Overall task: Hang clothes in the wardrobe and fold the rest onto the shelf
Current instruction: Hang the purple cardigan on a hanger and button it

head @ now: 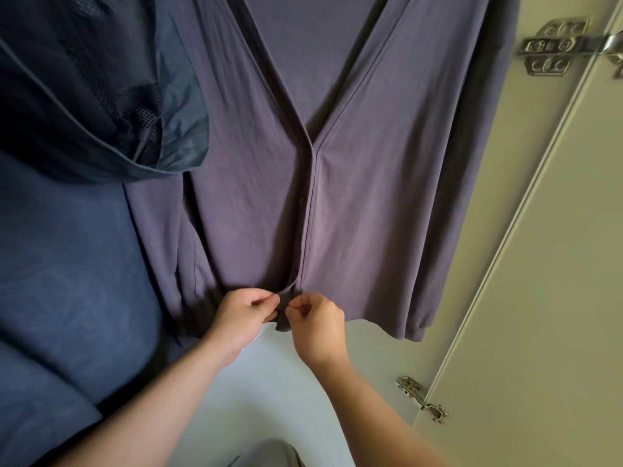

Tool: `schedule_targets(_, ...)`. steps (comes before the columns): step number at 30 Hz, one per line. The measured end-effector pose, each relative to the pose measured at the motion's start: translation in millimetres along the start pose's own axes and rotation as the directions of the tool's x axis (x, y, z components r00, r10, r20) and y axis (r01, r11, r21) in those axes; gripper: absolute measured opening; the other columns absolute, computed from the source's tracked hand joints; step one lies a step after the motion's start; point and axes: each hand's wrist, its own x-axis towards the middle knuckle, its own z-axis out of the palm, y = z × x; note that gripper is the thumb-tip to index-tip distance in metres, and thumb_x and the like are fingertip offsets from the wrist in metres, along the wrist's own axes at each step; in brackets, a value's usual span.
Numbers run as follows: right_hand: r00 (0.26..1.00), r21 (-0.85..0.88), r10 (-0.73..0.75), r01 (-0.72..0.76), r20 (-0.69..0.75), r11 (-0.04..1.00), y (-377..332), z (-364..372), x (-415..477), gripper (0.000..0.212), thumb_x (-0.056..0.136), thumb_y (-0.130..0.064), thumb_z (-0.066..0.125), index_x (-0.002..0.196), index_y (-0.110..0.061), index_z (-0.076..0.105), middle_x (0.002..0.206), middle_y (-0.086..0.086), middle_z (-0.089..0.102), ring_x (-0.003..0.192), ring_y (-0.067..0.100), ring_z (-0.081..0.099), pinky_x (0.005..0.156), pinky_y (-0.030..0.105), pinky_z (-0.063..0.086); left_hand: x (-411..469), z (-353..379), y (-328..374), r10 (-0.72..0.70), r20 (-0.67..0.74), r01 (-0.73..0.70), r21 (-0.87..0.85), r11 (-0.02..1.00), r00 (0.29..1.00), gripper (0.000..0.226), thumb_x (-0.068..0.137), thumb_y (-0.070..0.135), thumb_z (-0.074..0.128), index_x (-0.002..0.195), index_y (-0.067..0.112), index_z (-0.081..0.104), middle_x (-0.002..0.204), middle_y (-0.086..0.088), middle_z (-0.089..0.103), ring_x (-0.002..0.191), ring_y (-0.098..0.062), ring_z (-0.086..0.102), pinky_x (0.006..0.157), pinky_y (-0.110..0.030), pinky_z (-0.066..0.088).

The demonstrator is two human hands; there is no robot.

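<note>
Hanging before a pale wardrobe panel point(303, 392), beside a cream door point(539, 298) with a steel hinge point(423, 399), the mauve-grey jersey V-neck cardigan point(371, 197) meets the fingers point(269, 299) at its hem. The left hand point(246, 311) and right hand point(315, 321) each pinch a placket edge, apparently at the lowest button. Left of the fingers hang a navy mesh-lined garment point(84, 79) and blue cloth point(67, 264).

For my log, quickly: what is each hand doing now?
Left hand: pinches the purple cardigan at its front edge, near the hem.
Right hand: pinches its other front edge.
</note>
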Motion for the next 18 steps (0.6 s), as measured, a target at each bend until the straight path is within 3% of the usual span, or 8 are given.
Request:
schedule_targets(4,0.993,0.15,0.115,-0.113,-0.007,0.982,-2.6,-2.5,1.4,0.011,0.09,-0.014,0.067,0.084,-0.022,0.072,0.073,-0.009,0.07,0.071,0.008,0.065,0.058,0.006,0.044,-1.4,-0.4,2.0,0.019,0.011,-0.019,0.014,1.0,1.0,0.016,0.098,0.01,0.064,0.092,0.013,0.078,0.089,-0.004,0.079,0.09,-0.018,0.075,0.095,-0.04,0.058)
schedule_targets(7,0.99,0.216,0.142,-0.139,0.001,0.967,-2.1,-1.3,1.7,0.008,0.09,-0.015,0.069,0.088,-0.021,0.074,0.075,-0.005,0.074,0.074,0.011,0.07,0.068,0.019,0.055,-2.6,-0.3,3.6,0.051,0.001,-0.051,0.056,0.997,0.999,0.014,0.097,0.012,0.066,0.093,0.013,0.079,0.088,-0.003,0.079,0.087,-0.016,0.073,0.087,-0.035,0.058)
schedule_targets(12,0.99,0.227,0.136,-0.14,0.034,0.964,-0.5,1.2,0.9,0.011,0.091,-0.012,0.066,0.093,-0.019,0.075,0.079,-0.003,0.075,0.075,0.011,0.072,0.068,0.019,0.057,-5.7,-1.1,5.8,0.048,0.021,-0.049,0.028,0.998,0.999,0.015,0.098,0.009,0.064,0.094,0.011,0.079,0.088,-0.004,0.079,0.09,-0.021,0.075,0.084,-0.03,0.059)
schedule_targets(15,0.991,0.215,0.129,-0.134,0.039,0.967,-1.2,1.9,0.2,0.014,0.092,-0.009,0.063,0.093,-0.019,0.074,0.083,-0.001,0.075,0.078,0.014,0.072,0.072,0.023,0.06,-8.5,-1.8,9.2,0.055,0.038,-0.055,0.022,0.998,0.998,0.015,0.098,0.008,0.064,0.095,0.01,0.079,0.087,-0.003,0.079,0.086,-0.017,0.076,0.075,-0.019,0.056)
schedule_targets(18,0.992,0.191,0.122,-0.124,0.019,0.974,-2.0,2.4,-0.3,0.018,0.092,-0.008,0.063,0.089,-0.023,0.072,0.082,-0.001,0.075,0.078,0.015,0.071,0.072,0.022,0.058,-11.7,-1.7,14.3,0.04,0.086,-0.038,-0.026,0.999,0.996,0.019,0.099,0.008,0.061,0.091,0.001,0.077,0.084,-0.006,0.078,0.08,-0.017,0.075,0.07,-0.019,0.056)
